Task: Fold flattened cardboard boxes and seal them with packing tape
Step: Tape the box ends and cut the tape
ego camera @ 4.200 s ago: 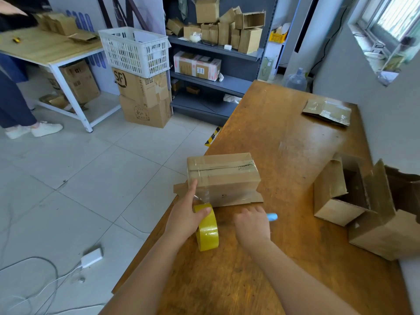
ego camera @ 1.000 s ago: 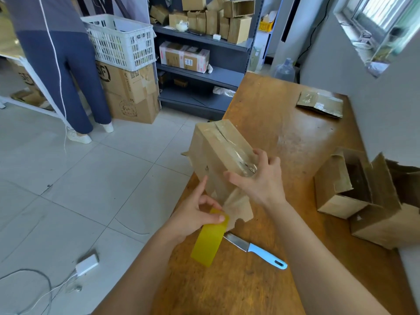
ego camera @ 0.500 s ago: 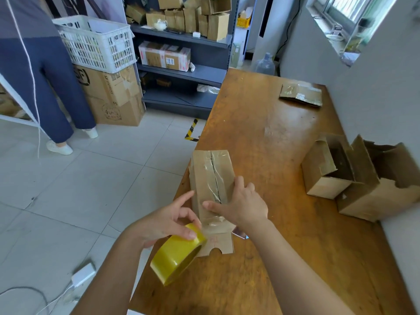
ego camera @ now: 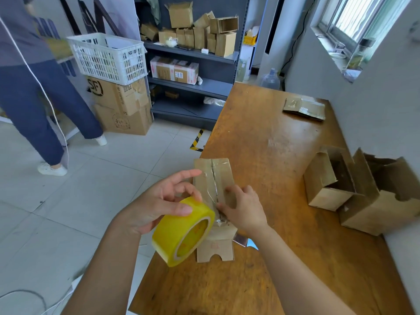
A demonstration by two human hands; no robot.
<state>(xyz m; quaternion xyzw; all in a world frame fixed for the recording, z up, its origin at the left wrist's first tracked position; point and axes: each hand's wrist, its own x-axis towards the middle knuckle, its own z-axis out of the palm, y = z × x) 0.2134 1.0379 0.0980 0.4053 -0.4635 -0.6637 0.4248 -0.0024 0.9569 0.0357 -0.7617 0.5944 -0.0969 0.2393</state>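
A small cardboard box lies lengthwise near the left edge of the wooden table, its taped centre seam facing up and a notched flap sticking out toward me. My left hand grips a yellow roll of packing tape just left of the box's near end. A clear strip runs from the roll to the seam. My right hand presses that strip down on the box with its fingertips. Below my right wrist, part of a knife with a blue handle shows.
Two open folded boxes stand at the right against the wall. A flattened box lies at the table's far end. To the left, a person walks on the tiled floor near a white basket, stacked cartons and shelves.
The box was turned from crosswise to lengthwise and laid down with its seam up. My left hand lifted the roll and drew tape out; my right hand went from the knife to the seam.
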